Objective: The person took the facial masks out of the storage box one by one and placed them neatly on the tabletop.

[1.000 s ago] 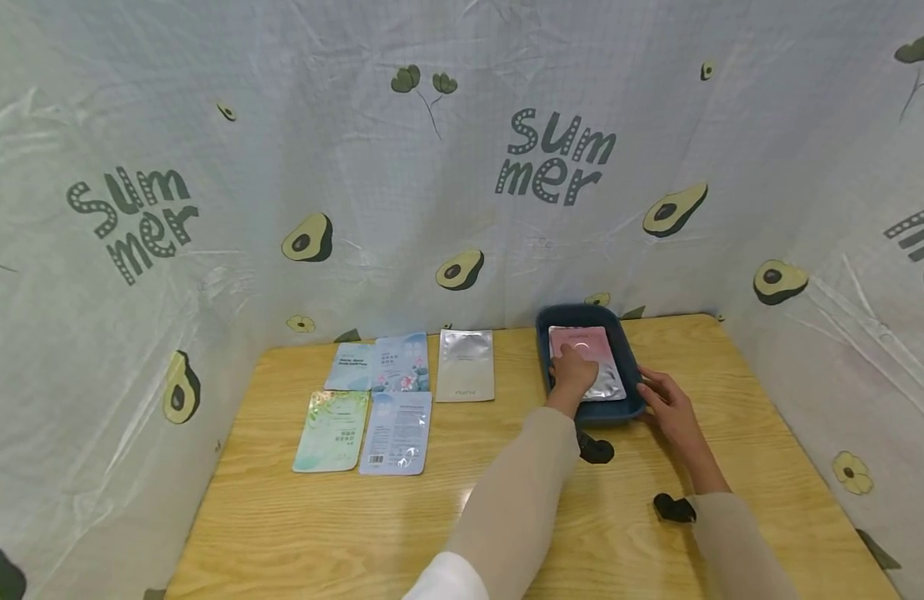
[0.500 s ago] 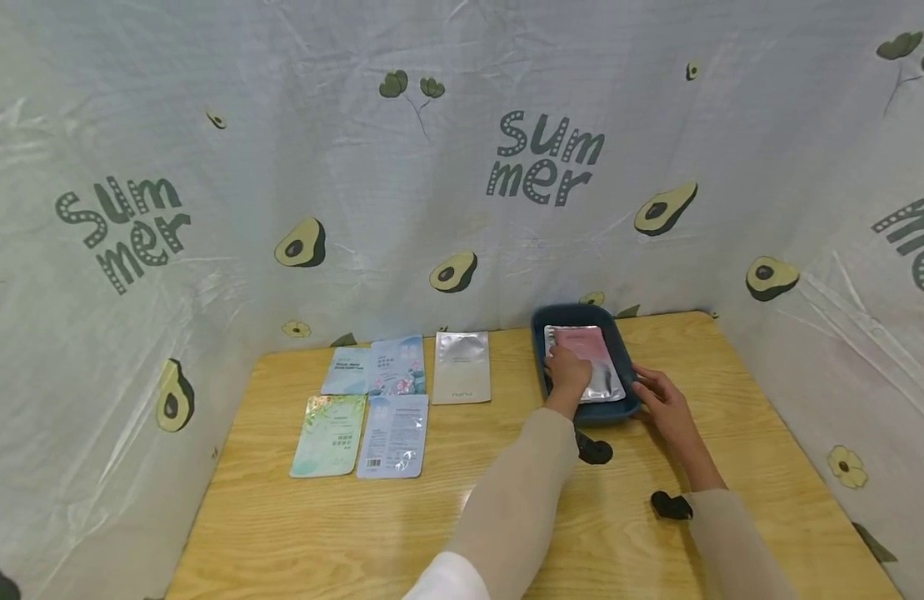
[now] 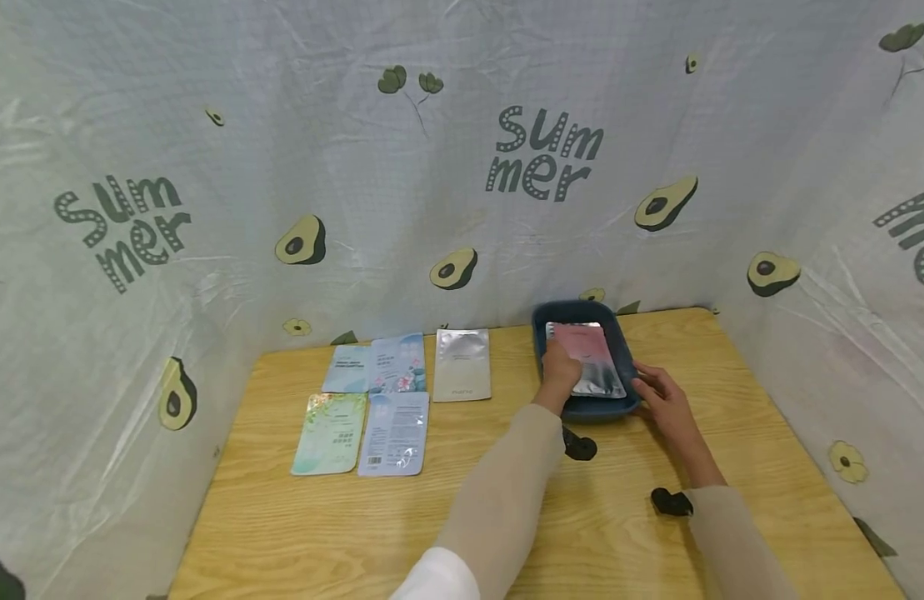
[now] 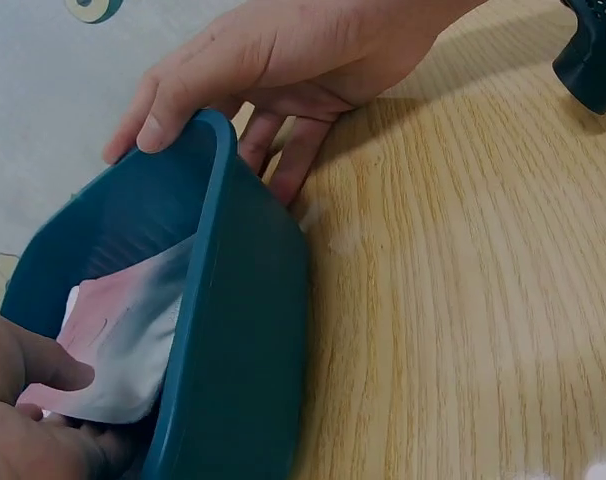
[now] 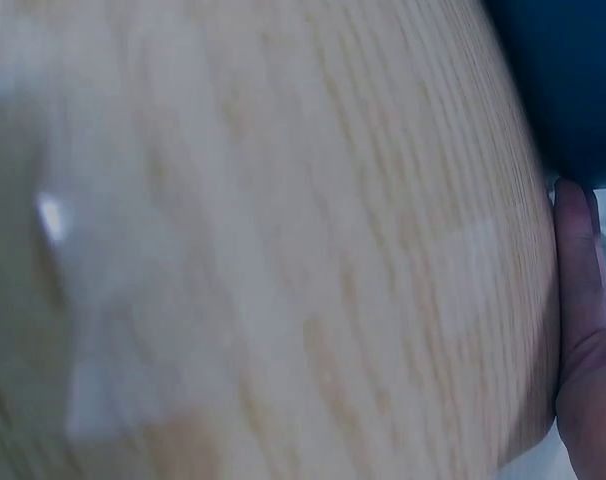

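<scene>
A pink and silver sheet-mask packet [image 3: 592, 358] lies in a dark blue plastic basket [image 3: 622, 350] at the table's right rear. My left hand [image 3: 561, 371] reaches inside and pinches the packet's left edge. In the left wrist view, the left thumb [image 4: 63, 365] is on top of the packet [image 4: 133, 330], with fingers below it, partly hidden. My right hand [image 3: 667, 408] holds the basket's near right corner, thumb at the rim and other fingers low against the outer wall. The right wrist view catches only part of the right hand [image 5: 588, 330] beside the blue wall.
Left of the basket lies a silver-white packet [image 3: 462, 367]. Further left are a small pale blue packet [image 3: 347, 369], a blue floral one [image 3: 398, 364], a green one [image 3: 330, 435] and a lilac one [image 3: 394, 435]. A printed curtain [image 3: 387, 167] stands behind the wooden table [image 3: 312, 533].
My left hand has slid left and back toward me, from the packet's top onto its left edge. More of the packet shows. The right hand stays at the basket's corner.
</scene>
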`<state>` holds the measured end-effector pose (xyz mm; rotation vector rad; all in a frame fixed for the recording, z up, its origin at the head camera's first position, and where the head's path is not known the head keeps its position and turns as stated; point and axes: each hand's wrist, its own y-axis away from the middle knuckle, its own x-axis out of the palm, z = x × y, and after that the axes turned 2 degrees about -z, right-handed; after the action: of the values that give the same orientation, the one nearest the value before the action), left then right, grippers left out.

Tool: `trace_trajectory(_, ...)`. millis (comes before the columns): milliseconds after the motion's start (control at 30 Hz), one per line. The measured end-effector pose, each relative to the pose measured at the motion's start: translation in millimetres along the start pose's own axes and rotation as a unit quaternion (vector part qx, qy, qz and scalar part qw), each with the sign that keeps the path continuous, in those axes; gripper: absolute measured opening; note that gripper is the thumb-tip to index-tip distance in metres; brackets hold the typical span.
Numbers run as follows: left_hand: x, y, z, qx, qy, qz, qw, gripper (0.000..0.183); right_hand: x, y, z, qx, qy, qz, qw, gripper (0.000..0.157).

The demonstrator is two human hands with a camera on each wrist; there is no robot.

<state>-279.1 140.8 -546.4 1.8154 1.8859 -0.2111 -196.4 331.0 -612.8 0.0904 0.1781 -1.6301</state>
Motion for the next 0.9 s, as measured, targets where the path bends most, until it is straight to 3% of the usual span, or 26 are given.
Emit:
trace_trajectory(200, 1.8, 2.4, 0.5, 0.004, 0.06, -0.013, 0.9981, 0.049, -2.3, 1.6, 1.0, -0.003, 0.015, -0.004, 1.0, 0.054)
trace_trajectory(467, -3.6, 5.3, -0.3, 0.024, 0.06, -0.029, 0.9975, 0.045, -0.9, 0.5, -1.1, -0.011, 0.011, -0.005, 1.0, 0.052)
trace_trajectory(700, -7.8, 3.7, 1.1, 0.046, 0.065, -0.017, 0.9967, 0.054, 0.1, -0.6, 0.3, -0.007, 0.014, -0.008, 1.0, 0.052)
trace_trajectory(900, -10.5, 0.7, 6.9, 0.067, 0.114, -0.003, 0.9912, 0.062, 1.7, 1.0, 3.6, 0.002, 0.019, -0.012, 1.0, 0.053)
